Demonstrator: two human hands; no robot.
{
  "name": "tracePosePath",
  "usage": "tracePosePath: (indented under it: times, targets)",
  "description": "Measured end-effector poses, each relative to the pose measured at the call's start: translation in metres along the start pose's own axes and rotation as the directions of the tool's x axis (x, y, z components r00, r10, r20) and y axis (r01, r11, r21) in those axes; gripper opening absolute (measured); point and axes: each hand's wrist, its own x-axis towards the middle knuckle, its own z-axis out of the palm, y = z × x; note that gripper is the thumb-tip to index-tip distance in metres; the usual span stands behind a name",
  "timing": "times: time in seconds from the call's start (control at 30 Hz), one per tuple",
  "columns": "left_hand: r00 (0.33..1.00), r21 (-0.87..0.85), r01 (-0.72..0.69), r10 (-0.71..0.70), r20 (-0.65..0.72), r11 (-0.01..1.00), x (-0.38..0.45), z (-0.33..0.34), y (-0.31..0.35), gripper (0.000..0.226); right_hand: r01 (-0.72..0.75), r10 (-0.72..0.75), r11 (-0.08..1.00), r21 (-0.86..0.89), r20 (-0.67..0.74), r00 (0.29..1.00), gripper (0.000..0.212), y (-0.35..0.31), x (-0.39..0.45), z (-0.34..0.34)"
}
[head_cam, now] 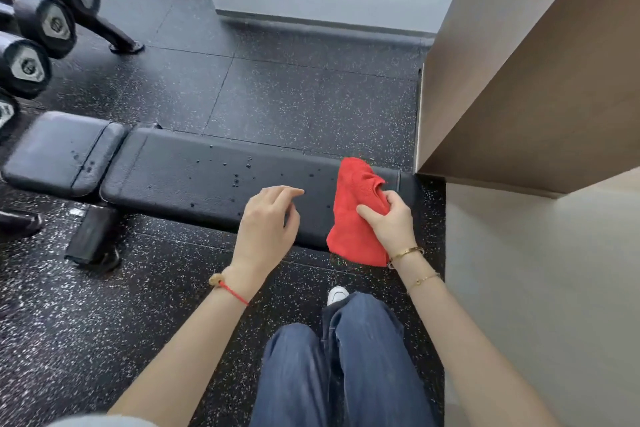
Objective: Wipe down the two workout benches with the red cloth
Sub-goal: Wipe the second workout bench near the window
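left of the black workout bench [194, 177], a rack holds dark dumbbells [52, 22] with their hexagon ends facing out. the bench lies across the speckled rubber floor [104, 322], its smaller seat pad [59, 152] at the left end and its long pad running to the right; water drops dot both pads. the left hand [268, 225] hovers over the near edge of the bench's long pad, its fingers [287, 191] loosely bent and holding nothing, with a red string bracelet [230, 289] at the wrist. just right of it, the right hand [391, 224] grips the red cloth [353, 215], fingers curled round a bunched fold; the cloth lies over the right end of the bench and hangs past its near edge. gold bracelets [407, 253] sit on that wrist. right of the bench stands a beige cabinet [526, 80]. near the bench, below the hands, are blue jeans [346, 364] and a white shoe [337, 294].
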Motion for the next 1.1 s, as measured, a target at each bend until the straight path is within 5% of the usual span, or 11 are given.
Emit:
tracePosePath:
  times: [0.2,0.33,0.47,0.6,0.7,0.8,0.97,1.1]
  targets:
    - [0.998,0.008,-0.057,0.058,-0.022,0.998,0.015,0.114,-0.072,0.031,0.108,-0.109,0.992,-0.059,-0.006,0.994,0.032,0.086,0.069,0.055]
    - [0.988,0.014,-0.134,0.134,-0.077,0.991,0.022,0.171,-0.105,0.032,0.332,-0.349,0.929,-0.16,-0.092,0.932,0.042,0.134,0.095,0.069]
    - [0.967,0.014,-0.217,0.217,-0.135,0.976,0.023,0.209,-0.124,0.032,0.547,-0.629,0.745,-0.382,-0.129,0.766,0.061,0.167,0.111,0.065]
    - [0.952,0.028,-0.256,0.257,-0.166,0.966,0.022,0.235,-0.134,0.03,0.405,-0.759,0.466,-0.787,-0.12,0.639,0.049,0.181,0.116,0.064]
    - [0.953,0.023,-0.254,0.254,-0.164,0.967,0.02,0.243,-0.137,0.027,0.487,-0.672,0.435,-0.757,0.087,0.735,0.046,0.176,0.118,0.078]
    - [0.951,0.044,-0.26,0.263,-0.16,0.965,0.021,0.249,-0.141,0.024,0.418,-0.504,0.404,-0.814,0.182,0.844,0.054,0.175,0.125,0.098]
    - [0.945,0.068,-0.265,0.273,-0.181,0.962,0.026,0.258,-0.149,0.025,0.409,-0.528,0.311,-0.858,0.201,0.825,0.061,0.194,0.115,0.097]
    - [0.94,0.074,-0.266,0.276,-0.198,0.961,0.026,0.261,-0.151,0.026,0.36,-0.502,0.363,-0.859,0.145,0.853,0.056,0.206,0.117,0.072]
